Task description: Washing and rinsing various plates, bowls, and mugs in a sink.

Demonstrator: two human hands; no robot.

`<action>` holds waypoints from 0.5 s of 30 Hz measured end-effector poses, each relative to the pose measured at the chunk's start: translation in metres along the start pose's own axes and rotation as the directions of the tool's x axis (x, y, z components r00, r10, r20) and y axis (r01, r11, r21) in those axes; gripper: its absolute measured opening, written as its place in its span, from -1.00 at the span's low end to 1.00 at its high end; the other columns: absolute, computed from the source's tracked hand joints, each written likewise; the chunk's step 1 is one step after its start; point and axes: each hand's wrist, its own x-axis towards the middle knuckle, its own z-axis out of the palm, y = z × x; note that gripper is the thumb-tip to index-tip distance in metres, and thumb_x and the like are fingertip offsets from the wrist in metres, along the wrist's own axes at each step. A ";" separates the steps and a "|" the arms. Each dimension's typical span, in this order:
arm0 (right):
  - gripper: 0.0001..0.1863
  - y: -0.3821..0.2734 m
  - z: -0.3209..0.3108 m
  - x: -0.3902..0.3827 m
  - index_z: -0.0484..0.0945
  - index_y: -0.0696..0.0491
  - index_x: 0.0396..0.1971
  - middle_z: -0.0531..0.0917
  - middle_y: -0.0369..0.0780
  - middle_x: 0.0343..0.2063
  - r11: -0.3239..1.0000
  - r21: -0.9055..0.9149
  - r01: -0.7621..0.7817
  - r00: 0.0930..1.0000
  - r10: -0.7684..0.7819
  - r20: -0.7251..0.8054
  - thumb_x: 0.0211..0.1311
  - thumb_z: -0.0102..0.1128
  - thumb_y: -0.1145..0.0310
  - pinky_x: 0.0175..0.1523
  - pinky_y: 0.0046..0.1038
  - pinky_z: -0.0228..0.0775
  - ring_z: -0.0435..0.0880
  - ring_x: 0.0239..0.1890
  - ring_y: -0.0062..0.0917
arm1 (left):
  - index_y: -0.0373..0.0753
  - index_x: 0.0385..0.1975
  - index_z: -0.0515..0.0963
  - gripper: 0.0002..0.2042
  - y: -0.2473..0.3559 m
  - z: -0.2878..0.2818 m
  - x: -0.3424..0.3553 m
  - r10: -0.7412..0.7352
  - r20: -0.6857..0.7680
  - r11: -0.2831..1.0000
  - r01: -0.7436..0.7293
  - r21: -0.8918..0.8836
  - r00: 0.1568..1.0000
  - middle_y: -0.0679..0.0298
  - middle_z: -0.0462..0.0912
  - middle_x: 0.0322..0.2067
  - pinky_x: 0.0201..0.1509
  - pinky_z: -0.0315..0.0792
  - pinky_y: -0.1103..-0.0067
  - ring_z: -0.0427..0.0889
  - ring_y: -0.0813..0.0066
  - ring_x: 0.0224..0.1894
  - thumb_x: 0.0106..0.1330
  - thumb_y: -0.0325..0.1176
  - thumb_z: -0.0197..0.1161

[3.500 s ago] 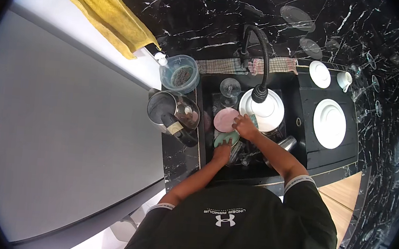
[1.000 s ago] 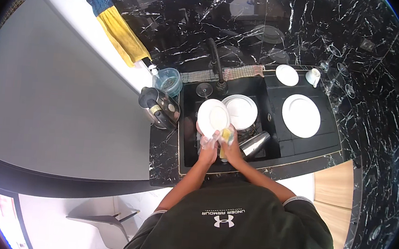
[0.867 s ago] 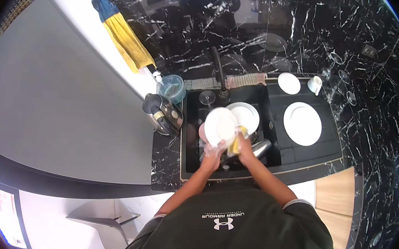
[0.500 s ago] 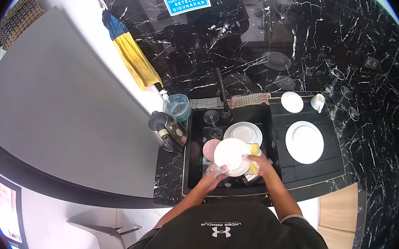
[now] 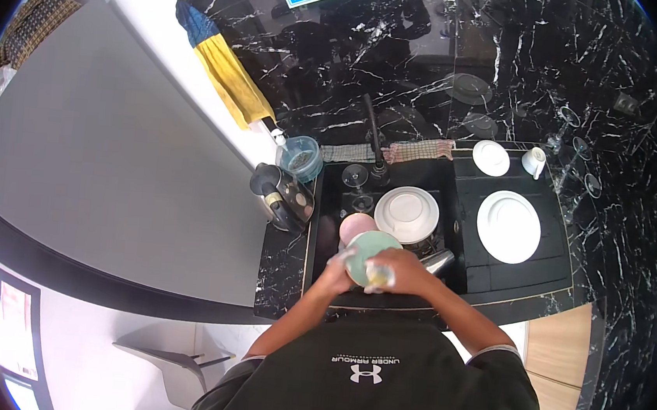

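Over the front of the black sink (image 5: 457, 272), my left hand (image 5: 337, 271) grips the rim of a round green dish (image 5: 369, 249) from its left side. My right hand (image 5: 407, 271) is closed around a yellow, foamy sponge (image 5: 379, 277) against the dish's right side; motion smears both slightly. A pink round dish (image 5: 357, 227) sits in the sink just beyond the green one, which partly covers it. To the right of it lie stacked white plates (image 5: 423, 221). A metal vessel (image 5: 438, 260) rests beside my right wrist. Stemmed glasses (image 5: 355, 176) stand at the sink's back left.
A black faucet (image 5: 379, 166) rises at the back of the sink. An electric kettle (image 5: 290, 199) and a blue tub (image 5: 300, 156) stand on the left. White plates (image 5: 508, 227) and a white cup (image 5: 534, 161) occupy the drainboard, with several glasses (image 5: 581, 149) farther right.
The white plate has left my hands, and the white stack in the sink shows fully. My left hand now has the green dish. The sponge has moved left and nearer with my right hand.
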 end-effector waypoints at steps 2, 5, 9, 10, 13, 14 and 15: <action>-0.50 0.019 0.003 0.004 0.41 0.01 -0.16 0.49 -0.18 -0.31 0.973 0.087 -0.211 0.953 0.225 -0.204 -0.21 0.22 0.23 -0.12 -0.34 0.24 0.46 -0.22 -0.35 | -0.19 -0.01 0.23 -0.65 -0.019 0.009 0.003 0.106 -0.094 0.987 -0.094 0.127 0.990 0.20 0.41 -0.13 0.00 0.31 0.41 0.43 0.36 -0.11 0.27 -0.17 -0.13; -0.48 0.017 0.007 0.016 0.39 0.01 -0.12 0.47 -0.15 -0.24 0.935 0.050 -0.352 0.881 0.349 -0.319 -0.21 0.21 0.24 -0.08 -0.33 0.22 0.44 -0.17 -0.33 | -0.22 0.01 0.20 -0.66 -0.037 0.037 0.003 0.187 -0.141 0.976 -0.167 0.141 0.972 0.18 0.37 -0.10 0.02 0.30 0.43 0.41 0.37 -0.09 0.29 -0.21 -0.19; -0.51 -0.015 0.026 0.032 0.40 0.05 -0.13 0.41 -0.11 -0.12 0.902 -0.143 -0.407 0.860 0.326 -0.392 -0.18 0.18 0.28 -0.03 -0.31 0.18 0.38 -0.10 -0.26 | -0.21 0.00 0.21 -0.66 -0.034 -0.004 0.019 0.364 -0.147 0.923 -0.336 0.187 0.919 0.24 0.39 -0.16 -0.03 0.30 0.55 0.40 0.47 -0.12 0.30 -0.20 -0.16; -0.52 -0.019 0.036 0.030 0.41 0.07 -0.14 0.38 -0.11 -0.09 0.918 -0.148 -0.368 0.871 0.284 -0.401 -0.18 0.18 0.30 -0.02 -0.30 0.17 0.35 -0.07 -0.25 | -0.20 -0.01 0.23 -0.66 -0.027 -0.009 0.021 0.430 -0.136 0.893 -0.398 0.211 0.893 0.28 0.41 -0.19 -0.05 0.31 0.60 0.40 0.52 -0.14 0.29 -0.18 -0.14; -0.53 -0.008 0.044 0.025 0.41 0.08 -0.14 0.36 -0.10 -0.06 0.947 -0.168 -0.273 0.906 0.194 -0.376 -0.18 0.16 0.32 -0.03 -0.28 0.16 0.32 -0.05 -0.24 | -0.21 0.00 0.24 -0.65 -0.003 0.003 0.008 0.460 -0.213 0.886 -0.430 0.172 0.862 0.28 0.40 -0.17 -0.06 0.29 0.61 0.39 0.54 -0.14 0.30 -0.18 -0.15; -0.53 0.002 0.042 0.020 0.41 0.08 -0.14 0.36 -0.11 -0.05 0.958 -0.183 -0.220 0.926 0.146 -0.348 -0.18 0.15 0.32 -0.05 -0.28 0.16 0.32 -0.06 -0.24 | -0.21 0.00 0.24 -0.65 0.000 0.006 0.004 0.469 -0.247 0.883 -0.443 0.155 0.848 0.28 0.40 -0.16 -0.06 0.29 0.62 0.38 0.55 -0.15 0.30 -0.17 -0.16; -0.53 0.008 0.038 0.018 0.40 0.08 -0.13 0.36 -0.11 -0.05 0.968 -0.197 -0.158 0.944 0.090 -0.317 -0.17 0.14 0.32 -0.08 -0.27 0.16 0.32 -0.07 -0.25 | -0.21 0.00 0.24 -0.65 0.000 0.004 0.003 0.475 -0.255 0.880 -0.449 0.154 0.842 0.28 0.40 -0.16 -0.06 0.29 0.62 0.38 0.55 -0.15 0.30 -0.17 -0.16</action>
